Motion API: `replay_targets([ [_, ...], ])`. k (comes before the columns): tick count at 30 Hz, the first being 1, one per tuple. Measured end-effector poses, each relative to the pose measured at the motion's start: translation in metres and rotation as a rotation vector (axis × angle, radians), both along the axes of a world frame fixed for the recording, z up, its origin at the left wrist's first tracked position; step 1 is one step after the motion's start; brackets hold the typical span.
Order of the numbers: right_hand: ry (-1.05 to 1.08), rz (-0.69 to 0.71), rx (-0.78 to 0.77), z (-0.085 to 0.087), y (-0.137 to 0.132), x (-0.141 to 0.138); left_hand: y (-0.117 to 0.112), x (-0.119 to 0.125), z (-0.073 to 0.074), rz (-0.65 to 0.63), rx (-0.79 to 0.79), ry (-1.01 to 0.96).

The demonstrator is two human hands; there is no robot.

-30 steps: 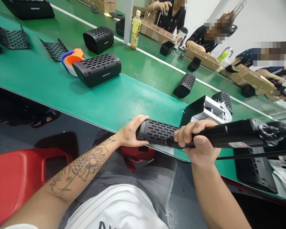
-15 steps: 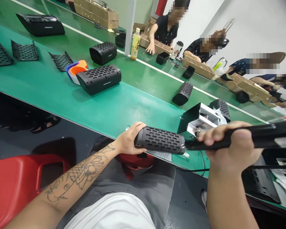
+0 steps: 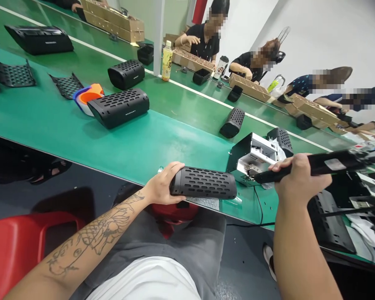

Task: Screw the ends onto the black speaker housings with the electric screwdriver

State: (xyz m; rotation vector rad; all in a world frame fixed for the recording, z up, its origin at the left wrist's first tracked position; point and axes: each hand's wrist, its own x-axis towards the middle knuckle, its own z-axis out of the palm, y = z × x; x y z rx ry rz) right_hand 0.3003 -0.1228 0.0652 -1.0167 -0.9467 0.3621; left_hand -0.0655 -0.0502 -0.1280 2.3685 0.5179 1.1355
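My left hand (image 3: 164, 183) grips the left end of a black speaker housing (image 3: 208, 183) with rows of slots, held at the table's front edge. Clear plastic lies under it. My right hand (image 3: 300, 179) is wrapped around a black electric screwdriver (image 3: 325, 164), which lies almost level and points left. The screwdriver's tip is at the front of a black and silver screw feeder (image 3: 253, 156); whether it touches is hard to tell. The tip is apart from the housing.
More slotted housings (image 3: 120, 107) stand on the green table (image 3: 112, 150), beside an orange and blue tape roll (image 3: 89, 98) and loose slotted panels (image 3: 14, 74). A yellow-labelled bottle (image 3: 167, 62) is by a post. Co-workers sit opposite. A red stool (image 3: 15, 246) is left.
The screwdriver has moved away from the housing's right end to the screw feeder. My left hand still holds the housing. The view has shifted a little, and a co-worker's hand has lifted.
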Motion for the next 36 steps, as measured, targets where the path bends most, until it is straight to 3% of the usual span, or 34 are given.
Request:
replay_targets([
  [2,-0.045,-0.101,0.058,0.013,-0.015,-0.026,-0.001,0.001,0.001,0.009,-0.032,0.005],
  [3,-0.057,-0.078,0.076,0.018,-0.022,-0.042,-0.001,0.002,0.001,0.011,-0.046,0.001],
  [6,-0.056,0.214,0.070,0.026,-0.037,-0.093,-0.002,0.003,0.002,0.011,-0.076,-0.011],
  [10,-0.050,0.461,0.082,0.017,-0.033,-0.154,-0.001,0.005,0.003,-0.011,-0.079,-0.033],
  [14,-0.043,0.480,0.083,0.002,-0.013,-0.188,-0.001,0.007,0.004,-0.022,-0.099,-0.057],
  [27,-0.177,0.604,-0.053,-0.008,-0.001,-0.199,-0.004,0.009,0.004,-0.004,-0.134,-0.059],
  [36,-0.179,0.747,-0.115,-0.022,0.005,-0.187,-0.002,0.008,0.006,-0.002,-0.136,-0.061],
])
